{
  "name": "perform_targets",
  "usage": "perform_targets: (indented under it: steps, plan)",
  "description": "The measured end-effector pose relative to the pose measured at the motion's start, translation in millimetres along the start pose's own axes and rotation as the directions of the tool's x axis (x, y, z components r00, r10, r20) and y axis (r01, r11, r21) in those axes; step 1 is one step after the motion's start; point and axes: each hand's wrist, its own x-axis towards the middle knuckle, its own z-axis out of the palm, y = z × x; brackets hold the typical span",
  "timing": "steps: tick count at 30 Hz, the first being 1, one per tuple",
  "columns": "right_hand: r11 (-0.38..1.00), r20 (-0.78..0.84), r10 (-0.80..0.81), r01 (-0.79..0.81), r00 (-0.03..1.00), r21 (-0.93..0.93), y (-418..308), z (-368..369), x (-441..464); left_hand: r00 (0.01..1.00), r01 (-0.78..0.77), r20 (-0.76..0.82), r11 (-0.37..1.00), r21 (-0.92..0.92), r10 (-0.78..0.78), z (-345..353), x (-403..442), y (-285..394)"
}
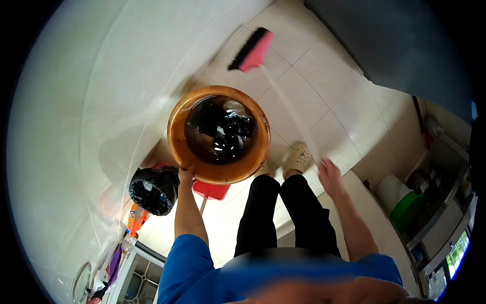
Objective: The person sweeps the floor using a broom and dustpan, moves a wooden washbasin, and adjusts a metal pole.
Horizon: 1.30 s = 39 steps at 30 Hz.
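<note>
My left hand (186,174) is closed on the near rim of a large orange-brown basin (217,172), which holds dark water and black, shiny items with some pale patches. On the right, my right hand (329,175) grips the pale handle of a broom (255,50). Its pink head with black bristles is held beyond the basin, near the wall; whether the bristles touch the floor I cannot tell. Partly behind the basin's near edge and my left forearm lies a red dustpan (212,190).
A bin with a black bag (154,191) stands left of my left hand, beside the white wall (126,76). My feet in beige clogs (297,158) are on the tiled floor (324,91). A dark grey appliance (405,50) is at upper right, shelves with a green basin (406,210) at right.
</note>
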Motion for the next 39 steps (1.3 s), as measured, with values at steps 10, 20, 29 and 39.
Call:
perform_targets:
  steps: [10, 20, 29, 39]
  plan:
    - [0.975, 0.022, 0.224, -0.224, 0.974, -0.009, 28, -21, 19, 0.986, 0.069, 0.157, 0.997, -0.029, -0.063, -7, 10, 2]
    - [0.962, 0.013, -0.072, 0.073, 0.997, -0.263, 36, -45, -32, 0.989, 0.073, 0.129, 0.997, 0.012, -0.074, -3, 3, 10]
    - [0.951, 0.146, -0.083, 0.122, 0.986, -0.284, 24, -12, 65, 0.964, 0.128, 0.237, 0.992, -0.005, -0.124, -10, 3, 14]
    - [0.663, -0.093, 0.276, -0.259, 0.957, -0.702, 158, -158, -58, 0.963, 0.108, 0.269, 0.880, -0.463, 0.023, 15, -36, -3]
